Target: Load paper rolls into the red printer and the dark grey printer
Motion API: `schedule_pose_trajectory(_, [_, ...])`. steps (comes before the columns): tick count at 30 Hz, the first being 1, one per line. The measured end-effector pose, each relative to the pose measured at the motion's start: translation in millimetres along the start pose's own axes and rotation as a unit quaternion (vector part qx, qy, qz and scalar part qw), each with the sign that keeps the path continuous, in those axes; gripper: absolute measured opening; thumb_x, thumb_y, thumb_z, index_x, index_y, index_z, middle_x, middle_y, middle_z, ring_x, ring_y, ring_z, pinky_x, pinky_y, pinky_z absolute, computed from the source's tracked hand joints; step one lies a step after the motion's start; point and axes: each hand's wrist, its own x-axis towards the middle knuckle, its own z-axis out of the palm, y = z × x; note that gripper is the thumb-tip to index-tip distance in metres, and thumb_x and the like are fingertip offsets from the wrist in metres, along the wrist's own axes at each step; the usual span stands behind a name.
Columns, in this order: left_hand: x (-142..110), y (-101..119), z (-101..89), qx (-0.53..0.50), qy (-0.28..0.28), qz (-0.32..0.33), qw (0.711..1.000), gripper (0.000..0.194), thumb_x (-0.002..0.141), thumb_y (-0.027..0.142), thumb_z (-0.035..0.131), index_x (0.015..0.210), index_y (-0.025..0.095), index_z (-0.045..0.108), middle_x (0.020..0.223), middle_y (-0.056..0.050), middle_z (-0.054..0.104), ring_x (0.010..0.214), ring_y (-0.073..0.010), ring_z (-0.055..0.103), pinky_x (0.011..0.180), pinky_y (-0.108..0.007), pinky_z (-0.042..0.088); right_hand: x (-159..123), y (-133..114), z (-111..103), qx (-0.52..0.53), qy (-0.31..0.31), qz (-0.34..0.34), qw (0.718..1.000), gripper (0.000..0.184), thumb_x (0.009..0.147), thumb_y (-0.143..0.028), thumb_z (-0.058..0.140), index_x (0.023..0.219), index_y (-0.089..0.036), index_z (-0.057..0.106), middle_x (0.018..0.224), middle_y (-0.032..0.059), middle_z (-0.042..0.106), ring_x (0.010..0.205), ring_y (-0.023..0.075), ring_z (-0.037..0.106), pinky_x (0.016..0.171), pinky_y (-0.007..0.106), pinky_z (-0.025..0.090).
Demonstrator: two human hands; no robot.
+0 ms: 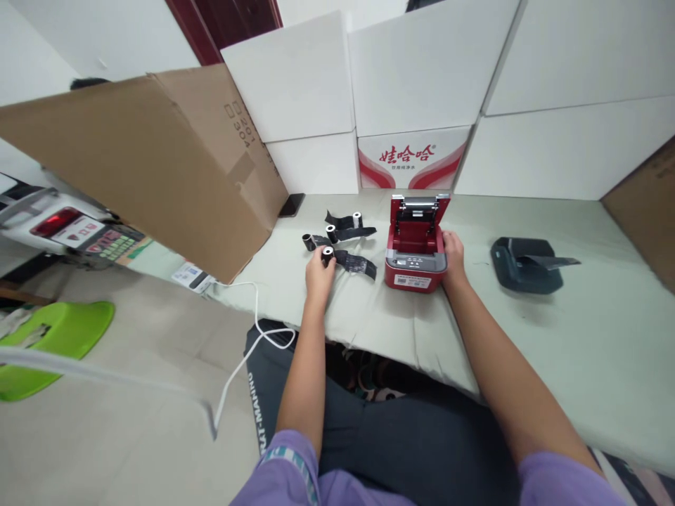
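Note:
A small red printer (415, 246) stands on the table with its lid (420, 205) tipped up and its paper bay bare. My right hand (453, 257) rests against the printer's right side, fingers curled on its casing. My left hand (319, 271) is closed on a black paper roll (328, 254) whose dark strip (358, 263) trails to the right on the cloth. Two more black rolls lie just beyond, one (308, 241) at the left and another (332, 232) behind it. A small white roll (357, 218) stands further back.
A dark grey printer (524, 264) sits to the right. A tilted cardboard sheet (152, 165) stands at the left, white boxes (422, 105) line the back, and a black phone (292, 204) lies by them. A white cable (247, 344) hangs off the table's front edge.

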Motion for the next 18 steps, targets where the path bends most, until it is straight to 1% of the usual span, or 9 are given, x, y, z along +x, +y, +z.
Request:
schedule_pose_trajectory(2, [7.8, 4.5, -1.1, -0.087, 0.001, 0.058, 0.994, 0.046, 0.091, 0.026, 0.06, 0.136, 0.024, 0.059, 0.141, -0.01, 0.064, 0.131, -0.0232, 0.06, 0.112, -0.036, 0.047, -0.5, 0.7, 0.3, 0.005, -0.002, 0.001, 1.0, 0.048, 0.078, -0.072, 0.059, 0.079, -0.024, 0.06, 0.081, 0.001, 0.062, 0.083, 0.0195, 0.056, 0.082, 0.036, 0.05])
schedule_pose_trajectory(4, [15.2, 19.4, -6.3, -0.174, -0.016, 0.104, 0.979, 0.052, 0.093, 0.031, 0.06, 0.144, 0.025, 0.053, 0.144, -0.01, 0.061, 0.133, -0.022, 0.059, 0.112, -0.035, 0.048, -0.8, 1.3, 0.8, 0.012, -0.004, 0.001, 1.0, 0.047, 0.079, -0.07, 0.059, 0.079, -0.024, 0.059, 0.081, 0.0004, 0.062, 0.082, 0.0191, 0.056, 0.084, 0.036, 0.05])
schedule_pose_trajectory(7, [25.2, 58.8, -14.7, -0.23, -0.067, 0.144, 0.96, 0.062, 0.096, 0.041, 0.062, 0.154, 0.032, 0.04, 0.141, -0.009, 0.063, 0.132, -0.0216, 0.061, 0.11, -0.037, 0.05, -1.0, 1.4, 1.1, 0.014, -0.005, 0.001, 1.0, 0.045, 0.082, -0.068, 0.058, 0.078, -0.024, 0.058, 0.08, 0.0003, 0.061, 0.081, 0.0192, 0.057, 0.085, 0.037, 0.05])
schedule_pose_trajectory(8, [28.9, 74.7, -15.0, -0.227, -0.092, 0.156, 0.957, 0.062, 0.096, 0.04, 0.064, 0.153, 0.033, 0.041, 0.137, -0.008, 0.065, 0.129, -0.0218, 0.063, 0.108, -0.037, 0.051, -1.0, 1.2, 1.0, 0.01, -0.003, 0.001, 1.0, 0.044, 0.084, -0.068, 0.058, 0.078, -0.024, 0.057, 0.08, 0.0006, 0.061, 0.082, 0.0195, 0.057, 0.085, 0.037, 0.051])
schedule_pose_trajectory(10, [37.7, 106.9, -8.7, -0.227, -0.156, 0.197, 0.941, 0.055, 0.095, 0.035, 0.066, 0.147, 0.03, 0.048, 0.128, -0.009, 0.069, 0.122, -0.0232, 0.067, 0.105, -0.041, 0.053, -0.6, 0.6, 0.6, -0.003, -0.004, 0.002, 1.0, 0.043, 0.086, -0.066, 0.057, 0.078, -0.024, 0.058, 0.08, 0.0012, 0.061, 0.083, 0.0203, 0.057, 0.086, 0.038, 0.051])
schedule_pose_trajectory(12, [47.2, 135.0, 7.2, -0.213, -0.257, 0.25, 0.909, 0.044, 0.092, 0.029, 0.069, 0.135, 0.024, 0.06, 0.123, -0.009, 0.071, 0.116, -0.0232, 0.069, 0.104, -0.041, 0.054, -0.1, 0.3, 0.3, -0.011, -0.008, 0.001, 1.0, 0.043, 0.086, -0.066, 0.056, 0.078, -0.024, 0.058, 0.079, 0.0016, 0.061, 0.083, 0.0206, 0.057, 0.085, 0.038, 0.051])
schedule_pose_trajectory(14, [54.9, 155.2, 28.3, -0.165, -0.346, 0.291, 0.877, 0.035, 0.089, 0.021, 0.069, 0.123, 0.018, 0.067, 0.119, -0.01, 0.073, 0.112, -0.0224, 0.07, 0.103, -0.039, 0.054, 0.4, 0.5, 0.3, -0.01, -0.012, -0.004, 1.0, 0.044, 0.084, -0.068, 0.056, 0.078, -0.025, 0.058, 0.079, 0.0013, 0.061, 0.082, 0.0203, 0.056, 0.083, 0.038, 0.051])
schedule_pose_trajectory(16, [58.9, 166.2, 48.1, -0.074, -0.383, 0.321, 0.863, 0.029, 0.085, 0.015, 0.07, 0.114, 0.015, 0.072, 0.117, -0.01, 0.075, 0.111, -0.0226, 0.07, 0.102, -0.036, 0.053, 0.7, 1.3, 0.7, -0.009, -0.011, -0.008, 1.0, 0.046, 0.083, -0.07, 0.056, 0.079, -0.025, 0.058, 0.08, 0.0008, 0.061, 0.081, 0.0197, 0.056, 0.082, 0.037, 0.05])
schedule_pose_trajectory(18, [58.6, 170.1, 61.3, 0.032, -0.372, 0.339, 0.864, 0.029, 0.083, 0.015, 0.071, 0.112, 0.016, 0.075, 0.117, -0.01, 0.076, 0.112, -0.0247, 0.07, 0.103, -0.037, 0.052, 0.9, 2.3, 1.3, -0.006, -0.009, -0.006, 1.0, 0.049, 0.081, -0.073, 0.055, 0.079, -0.025, 0.058, 0.079, 0.0003, 0.06, 0.08, 0.0193, 0.055, 0.081, 0.036, 0.05])
